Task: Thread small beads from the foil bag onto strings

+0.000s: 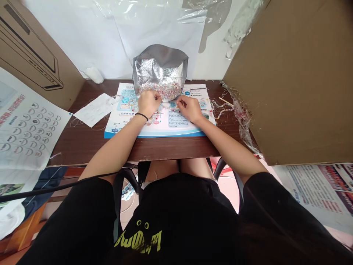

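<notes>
A silver foil pouch [160,68] stands open on a printed leaflet [176,127], its crumpled mouth showing a heap of small pink-and-white beads [162,90], as a seated person works over it with bare hands. The left hand [148,103], a black band on its wrist [142,116], sits at the pouch's lower edge just beside the beads, fingertips pinched together. The right hand [189,109] rests on the leaflet close by, its fingers curled inward and pinching too. Whatever they grip is too fine to make out. The leaflet lies on a dark wooden desk [143,147], with a loose sheet of white paper [95,109] to its left among thin threads. To its right are short strands of beads [222,108] and a wooden stick [226,102], beside a bunch of clear plastic film [242,119]. Cardboard panels [286,81] flank the desk on both sides, a printed sheet of round icons [30,127] draped at left, with plastic sheeting [160,25] on the wall behind.
</notes>
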`<act>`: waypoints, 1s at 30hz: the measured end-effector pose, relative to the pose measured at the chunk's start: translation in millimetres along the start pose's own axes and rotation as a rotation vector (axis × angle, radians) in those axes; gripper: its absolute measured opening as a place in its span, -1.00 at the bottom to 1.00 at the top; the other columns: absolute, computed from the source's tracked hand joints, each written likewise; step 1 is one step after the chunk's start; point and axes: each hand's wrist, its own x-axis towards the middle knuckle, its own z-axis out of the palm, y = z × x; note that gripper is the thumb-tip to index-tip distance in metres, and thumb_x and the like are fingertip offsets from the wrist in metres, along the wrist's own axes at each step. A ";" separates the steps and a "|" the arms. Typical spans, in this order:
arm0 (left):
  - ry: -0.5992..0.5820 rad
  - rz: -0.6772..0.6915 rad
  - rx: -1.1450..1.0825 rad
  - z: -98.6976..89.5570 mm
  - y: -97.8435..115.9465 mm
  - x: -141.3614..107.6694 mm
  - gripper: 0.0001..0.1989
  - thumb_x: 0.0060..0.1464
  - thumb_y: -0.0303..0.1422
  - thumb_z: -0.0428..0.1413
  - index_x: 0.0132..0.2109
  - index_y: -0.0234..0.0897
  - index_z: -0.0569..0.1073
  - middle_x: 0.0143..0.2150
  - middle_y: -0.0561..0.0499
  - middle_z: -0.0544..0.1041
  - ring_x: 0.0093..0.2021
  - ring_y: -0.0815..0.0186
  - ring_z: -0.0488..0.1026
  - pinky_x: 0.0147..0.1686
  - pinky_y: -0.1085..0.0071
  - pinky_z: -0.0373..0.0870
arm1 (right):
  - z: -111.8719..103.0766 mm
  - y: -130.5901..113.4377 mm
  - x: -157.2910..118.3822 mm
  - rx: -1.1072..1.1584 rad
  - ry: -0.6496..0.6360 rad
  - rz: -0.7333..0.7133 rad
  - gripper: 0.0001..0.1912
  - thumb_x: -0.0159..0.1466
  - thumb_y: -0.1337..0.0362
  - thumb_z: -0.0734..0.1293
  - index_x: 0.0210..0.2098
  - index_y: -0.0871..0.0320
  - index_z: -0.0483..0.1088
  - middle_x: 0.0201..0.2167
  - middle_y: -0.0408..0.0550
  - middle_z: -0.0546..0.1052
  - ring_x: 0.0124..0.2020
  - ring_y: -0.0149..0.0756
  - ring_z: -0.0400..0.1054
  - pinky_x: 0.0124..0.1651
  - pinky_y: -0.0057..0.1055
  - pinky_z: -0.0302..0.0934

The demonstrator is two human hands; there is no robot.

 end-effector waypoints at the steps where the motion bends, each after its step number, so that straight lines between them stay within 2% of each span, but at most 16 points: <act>1: -0.003 -0.005 -0.009 -0.1 0.8 0.0 -0.81 -0.10 -0.54 0.17 -0.52 -0.17 0.37 -0.42 -0.03 0.48 0.01 0.14 0.44 0.00 0.34 0.40 | 0.1 0.0 0.3 0.005 -0.002 0.001 -0.83 0.35 0.27 0.22 -0.29 0.08 0.45 -0.37 -0.08 0.53 -0.32 -0.25 0.36 -0.15 -0.27 0.22; 4: -0.017 -0.008 -0.019 -0.9 -0.3 1.3 -0.82 -0.08 -0.53 0.17 -0.51 -0.18 0.37 -0.42 -0.04 0.46 0.02 0.13 0.44 0.00 0.34 0.42 | 0.6 0.3 1.0 0.010 -0.010 -0.001 -0.82 0.34 0.27 0.23 -0.29 0.09 0.47 -0.36 -0.08 0.54 -0.32 -0.24 0.37 -0.15 -0.27 0.22; 8: -0.001 0.017 -0.002 -1.5 -4.0 4.9 -0.82 -0.04 -0.53 0.22 -0.48 -0.20 0.40 -0.31 -0.09 0.50 0.08 0.11 0.41 0.05 0.31 0.41 | -0.1 -1.5 0.7 0.001 -0.020 0.004 -0.83 0.33 0.31 0.25 -0.23 0.10 0.51 -0.35 -0.09 0.57 -0.31 -0.23 0.40 -0.13 -0.28 0.23; 11: 0.009 0.043 -0.091 -0.5 2.4 2.7 -0.84 0.05 -0.50 0.25 -0.41 -0.22 0.44 -0.26 -0.08 0.53 0.05 0.15 0.44 0.03 0.32 0.40 | -3.1 -4.1 -0.4 -0.011 -0.015 0.013 -0.83 0.32 0.31 0.29 -0.17 0.11 0.53 -0.36 -0.10 0.57 -0.31 -0.24 0.41 -0.13 -0.29 0.23; 13: -0.043 0.000 -0.235 2.1 12.4 -4.4 -0.90 0.14 -0.45 0.23 -0.34 -0.25 0.47 -0.29 -0.04 0.54 -0.09 0.24 0.48 -0.08 0.34 0.41 | -6.1 -4.9 -1.1 -0.013 -0.009 0.006 -0.83 0.33 0.30 0.30 -0.17 0.10 0.54 -0.36 -0.10 0.57 -0.31 -0.25 0.40 -0.14 -0.30 0.22; 16: -0.213 -0.161 -0.480 8.7 28.7 -21.5 -0.94 0.24 -0.41 0.18 -0.24 -0.28 0.50 -0.35 0.00 0.55 -0.32 0.40 0.46 -0.26 0.42 0.37 | -10.8 -4.1 -2.4 -0.007 0.002 -0.012 -0.84 0.34 0.29 0.30 -0.19 0.09 0.54 -0.36 -0.10 0.57 -0.32 -0.27 0.38 -0.17 -0.32 0.20; 19: -0.346 -0.299 -0.622 15.8 37.2 -36.1 -0.95 0.25 -0.48 0.16 -0.22 -0.32 0.50 -0.34 0.01 0.56 -0.39 0.49 0.44 -0.30 0.47 0.35 | -15.4 -3.2 -3.9 -0.019 0.030 -0.015 -0.82 0.34 0.30 0.29 -0.21 0.10 0.55 -0.34 -0.09 0.58 -0.31 -0.26 0.37 -0.17 -0.31 0.19; 24: -0.370 -0.393 -0.725 20.7 34.0 -39.6 -0.86 0.24 -0.61 0.10 -0.26 -0.35 0.49 -0.37 0.04 0.56 -0.36 0.53 0.45 -0.19 0.52 0.39 | -21.1 -5.1 -5.6 -0.015 0.074 -0.041 -0.79 0.35 0.32 0.26 -0.22 0.11 0.56 -0.26 -0.05 0.60 -0.27 -0.26 0.39 -0.12 -0.29 0.18; 30: -0.376 -0.411 -0.773 20.3 29.7 -36.8 -0.86 0.23 -0.62 0.11 -0.27 -0.36 0.50 -0.36 0.03 0.56 -0.30 0.51 0.49 -0.12 0.50 0.43 | -20.1 -5.8 -4.9 0.102 0.069 -0.040 -0.82 0.33 0.27 0.29 -0.28 0.12 0.56 -0.35 -0.09 0.58 -0.36 -0.33 0.35 -0.17 -0.31 0.20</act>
